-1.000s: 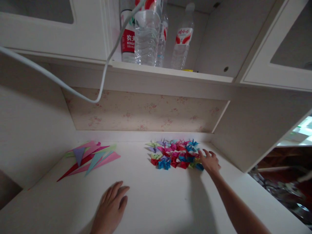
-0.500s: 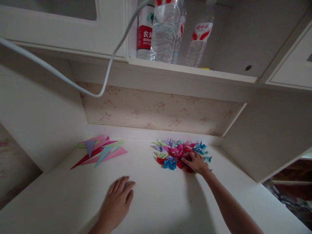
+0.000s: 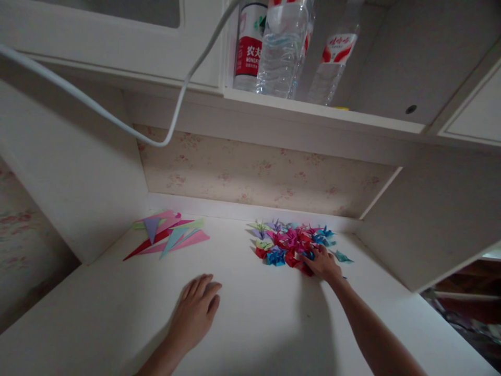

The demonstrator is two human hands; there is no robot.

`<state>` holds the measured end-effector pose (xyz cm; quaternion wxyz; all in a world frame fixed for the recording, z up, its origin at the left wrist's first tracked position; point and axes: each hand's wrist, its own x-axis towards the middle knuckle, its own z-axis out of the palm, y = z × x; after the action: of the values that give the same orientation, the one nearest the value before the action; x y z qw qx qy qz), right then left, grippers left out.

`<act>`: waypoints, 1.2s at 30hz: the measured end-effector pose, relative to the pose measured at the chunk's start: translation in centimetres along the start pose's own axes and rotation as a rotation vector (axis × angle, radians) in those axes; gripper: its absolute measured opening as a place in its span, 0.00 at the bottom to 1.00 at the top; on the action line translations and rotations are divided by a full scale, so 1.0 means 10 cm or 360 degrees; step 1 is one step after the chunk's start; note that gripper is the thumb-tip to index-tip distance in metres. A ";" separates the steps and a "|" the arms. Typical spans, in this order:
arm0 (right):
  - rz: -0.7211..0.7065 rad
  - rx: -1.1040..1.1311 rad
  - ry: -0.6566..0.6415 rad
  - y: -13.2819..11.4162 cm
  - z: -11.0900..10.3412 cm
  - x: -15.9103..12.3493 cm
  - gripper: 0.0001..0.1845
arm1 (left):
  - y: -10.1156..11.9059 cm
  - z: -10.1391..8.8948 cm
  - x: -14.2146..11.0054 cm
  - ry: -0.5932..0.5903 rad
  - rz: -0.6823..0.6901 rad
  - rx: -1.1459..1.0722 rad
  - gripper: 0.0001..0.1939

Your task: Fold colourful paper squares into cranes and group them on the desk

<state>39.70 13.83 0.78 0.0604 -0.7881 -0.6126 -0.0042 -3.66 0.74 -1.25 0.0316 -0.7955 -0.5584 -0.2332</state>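
Many small folded paper cranes (image 3: 291, 237) in red, pink, blue, purple and green lie packed in rows on the white desktop (image 3: 258, 318). My right hand (image 3: 325, 265) is at the front right of this group, its thumb and fingers around a blue paper crane (image 3: 309, 255). Part of that crane and those beneath the hand are hidden. A teal crane (image 3: 343, 257) sits a little apart, right of my fingers. My left hand (image 3: 198, 308) rests palm down on the desktop with fingers stretched, holding nothing.
Flat pointed pieces of folded coloured paper (image 3: 172, 237) lie in a loose pile at the back left. Above hangs an open shelf (image 3: 324, 112) with several plastic bottles (image 3: 282, 57). A white cable (image 3: 172, 125) dangles in front. Side panels (image 3: 426, 219) close off the desktop.
My right hand has moved left from the group's right edge onto the cranes at its front right. The teal crane now sits farther right. My left hand stays flat; the view has shifted slightly.
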 end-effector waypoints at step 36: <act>-0.0833 0.1758 -0.0926 -3.90 -0.52 -0.37 0.44 | -0.04 -0.03 -0.06 -0.0078 -0.0053 -0.0203 0.15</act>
<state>1.44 19.19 9.16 0.2838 -0.4361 -0.6869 0.5074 -4.30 0.30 -1.33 -0.0368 -0.7919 -0.5562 -0.2493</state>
